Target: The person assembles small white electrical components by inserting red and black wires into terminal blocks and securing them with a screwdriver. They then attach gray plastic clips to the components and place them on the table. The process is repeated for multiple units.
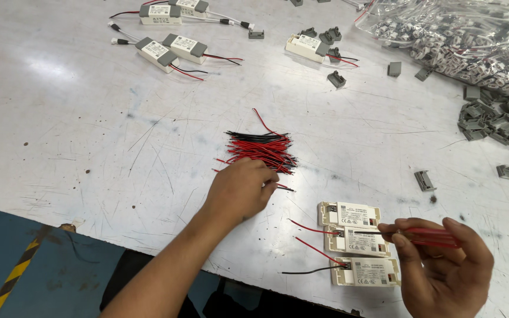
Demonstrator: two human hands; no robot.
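Observation:
My left hand [240, 191] rests on the near end of a bundle of short red and black wires [262, 148] lying mid-table, fingers curled onto the wires. My right hand [443, 268] holds a red-handled tool [434, 237] pinched between thumb and fingers, its tip pointing left at the middle of three white rectangular driver boxes [357, 244] lined up near the table's front edge. Red and black wires stick out of the left ends of these boxes.
Several finished white boxes with grey end caps and leads [166, 50] lie at the back left, another [307, 47] at back centre. A clear bag of parts [455, 38] and a heap of grey plastic caps [493, 121] sit at the right. Scratched white tabletop [78, 135].

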